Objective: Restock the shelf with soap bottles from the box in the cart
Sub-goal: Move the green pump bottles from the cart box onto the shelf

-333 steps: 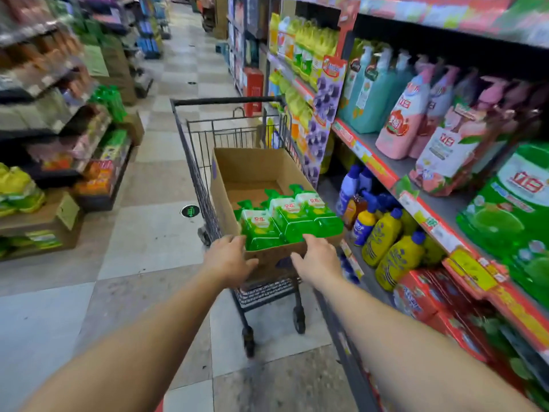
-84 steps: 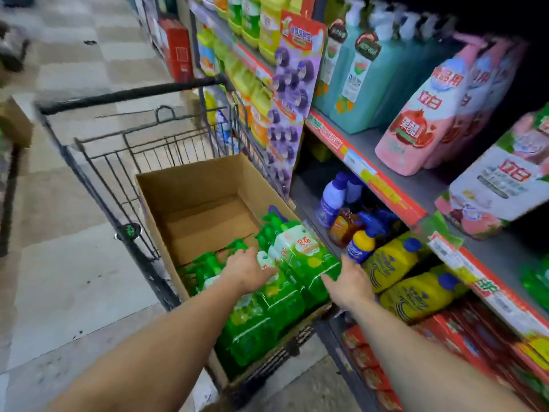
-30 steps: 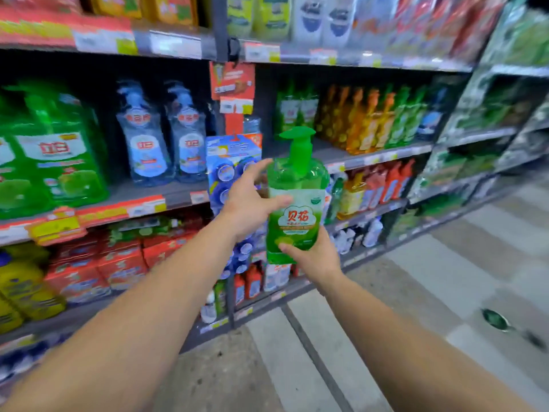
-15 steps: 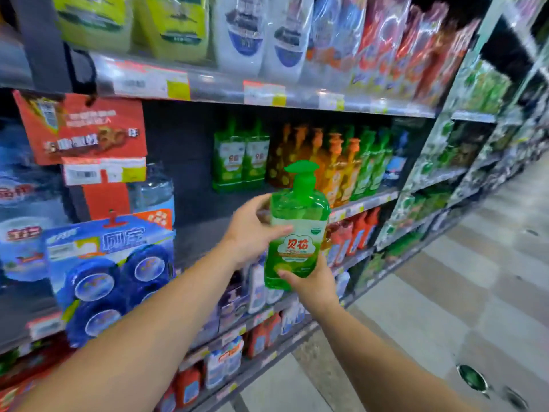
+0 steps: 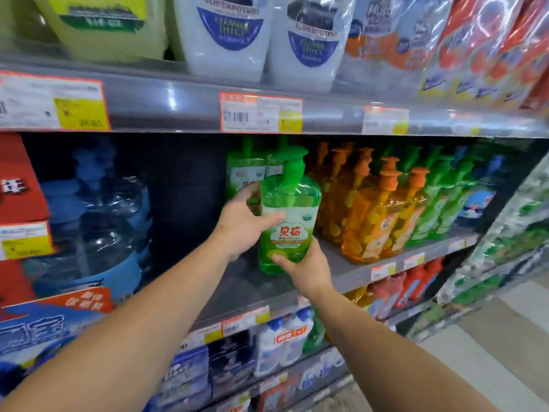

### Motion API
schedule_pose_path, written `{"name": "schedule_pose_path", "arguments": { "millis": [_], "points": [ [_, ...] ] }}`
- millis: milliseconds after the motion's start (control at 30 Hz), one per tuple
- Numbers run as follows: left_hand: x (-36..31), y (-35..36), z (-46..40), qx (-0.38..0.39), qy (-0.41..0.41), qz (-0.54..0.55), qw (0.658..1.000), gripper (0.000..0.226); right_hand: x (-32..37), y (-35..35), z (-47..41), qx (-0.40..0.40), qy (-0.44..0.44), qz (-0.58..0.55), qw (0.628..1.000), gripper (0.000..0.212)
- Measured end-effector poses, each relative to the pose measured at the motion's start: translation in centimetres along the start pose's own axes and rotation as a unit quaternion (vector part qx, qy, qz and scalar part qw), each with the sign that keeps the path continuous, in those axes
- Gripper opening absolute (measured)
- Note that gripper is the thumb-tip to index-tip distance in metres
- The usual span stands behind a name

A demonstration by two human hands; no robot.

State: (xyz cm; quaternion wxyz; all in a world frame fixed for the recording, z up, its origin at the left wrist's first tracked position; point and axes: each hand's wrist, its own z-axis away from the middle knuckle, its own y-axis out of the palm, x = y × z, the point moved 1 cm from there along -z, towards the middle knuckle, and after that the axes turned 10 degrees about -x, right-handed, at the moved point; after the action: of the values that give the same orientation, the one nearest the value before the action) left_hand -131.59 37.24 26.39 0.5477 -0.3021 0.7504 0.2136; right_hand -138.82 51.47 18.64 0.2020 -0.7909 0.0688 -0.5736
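So the person is holding a green soap bottle (image 5: 289, 215) upright with both hands, right in front of the middle shelf (image 5: 261, 288). The left hand (image 5: 242, 227) is wrapping around the bottle's left side, thumb lying across the white label, fingers curling behind where they're mostly hidden. The right hand (image 5: 307, 269) is cupping the bottom right corner, thumb pressing on the front, and it's covering the base, so it's hard to tell if the bottle is touching the shelf board or hanging just above it.

Two more green bottles (image 5: 246, 171) are sitting at the back of the shelf, partly blocked by the held one and the left fingers. Just to the right, orange pump bottles (image 5: 374, 209) are standing in rows, then some green and blue ones that are blurring out toward the edge. Big blue water jugs (image 5: 98, 215) are sitting on the left in shadow. Bags on the top shelf are getting cut off by the frame, and the price tags (image 5: 261, 113) are too smeared to read. Cart and box aren't showing in this view.
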Motion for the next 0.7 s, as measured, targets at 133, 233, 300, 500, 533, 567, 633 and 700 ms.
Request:
{"name": "schedule_pose_path", "arguments": {
  "millis": [133,233,300,500,533,567,633,700],
  "points": [
    [1.8,3.0,-2.3,-0.042,-0.015,-0.048,0.998,0.059,-2.7,0.2,-4.8,0.043,-0.013,0.023,0.999,0.070],
    [3.0,5.5,-3.2,-0.069,-0.043,-0.093,0.992,0.064,-4.8,-0.2,-7.8,0.098,-0.008,0.049,0.994,0.058],
    [3.2,6.6,-4.2,-0.073,-0.048,-0.115,0.990,0.059,-5.4,-0.3,-9.4,0.103,-0.017,0.048,0.993,0.061],
    [4.4,9.0,-5.9,-0.090,-0.023,-0.133,0.987,0.062,-6.4,0.1,-12.8,0.093,-0.059,0.011,0.994,0.080],
    [4.9,9.1,-6.0,-0.092,-0.025,-0.150,0.984,0.067,-6.5,0.1,-13.2,0.098,-0.061,0.009,0.993,0.081],
    [5.5,9.1,-5.9,-0.088,-0.030,-0.177,0.980,0.071,-6.7,0.1,-13.7,0.104,-0.064,0.008,0.992,0.082],
    [7.2,8.4,-5.0,-0.068,-0.037,-0.292,0.953,0.076,-6.9,0.1,-14.4,0.111,-0.066,0.005,0.992,0.081],
    [9.4,7.3,-3.4,-0.038,-0.023,-0.470,0.881,0.077,-7.1,0.4,-15.0,0.113,-0.064,0.012,0.991,0.078]
  ]
}}
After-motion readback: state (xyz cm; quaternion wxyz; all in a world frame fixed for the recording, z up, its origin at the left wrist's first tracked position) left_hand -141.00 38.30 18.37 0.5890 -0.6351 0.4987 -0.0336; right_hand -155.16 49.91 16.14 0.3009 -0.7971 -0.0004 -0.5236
